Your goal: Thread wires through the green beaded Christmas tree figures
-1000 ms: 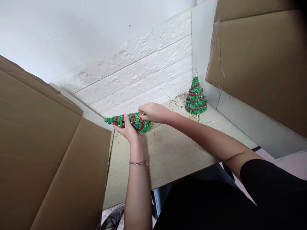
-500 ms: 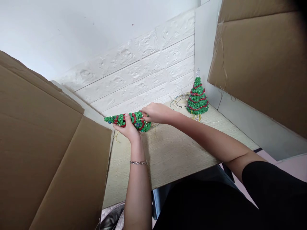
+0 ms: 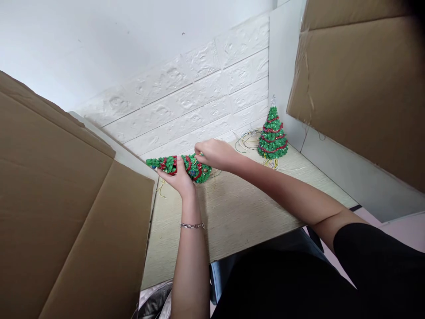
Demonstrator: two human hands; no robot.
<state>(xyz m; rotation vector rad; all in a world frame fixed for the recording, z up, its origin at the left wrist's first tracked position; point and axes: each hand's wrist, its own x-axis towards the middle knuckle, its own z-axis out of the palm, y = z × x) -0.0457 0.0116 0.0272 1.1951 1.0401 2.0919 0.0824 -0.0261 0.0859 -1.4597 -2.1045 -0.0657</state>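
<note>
A small green Christmas tree point(image 3: 171, 165) with red garland and tiny coloured ornaments lies on its side, its tip pointing left. Wrapped round its middle is my left hand point(image 3: 182, 180), thumb on top, the other fingers hidden behind it. My right hand point(image 3: 214, 153) is closed in a pinch at the tree's upper side near its wide base. What sits between those fingertips is too small to make out. At the back right stands a second, similar tree point(image 3: 272, 139), upright with a clear topper.
Thin yellow, white and dark wires point(image 3: 249, 139) lie coiled near the standing tree, with more point(image 3: 161, 190) at the left edge. Cardboard sheets point(image 3: 99, 212) rise on the left and right point(image 3: 358, 79). White brick-patterned panels point(image 3: 199, 97) back the wooden table point(image 3: 239, 217).
The held tree has shifted slightly right and turned a little in my left hand. My right hand has lifted slightly, still pinched by the tree.
</note>
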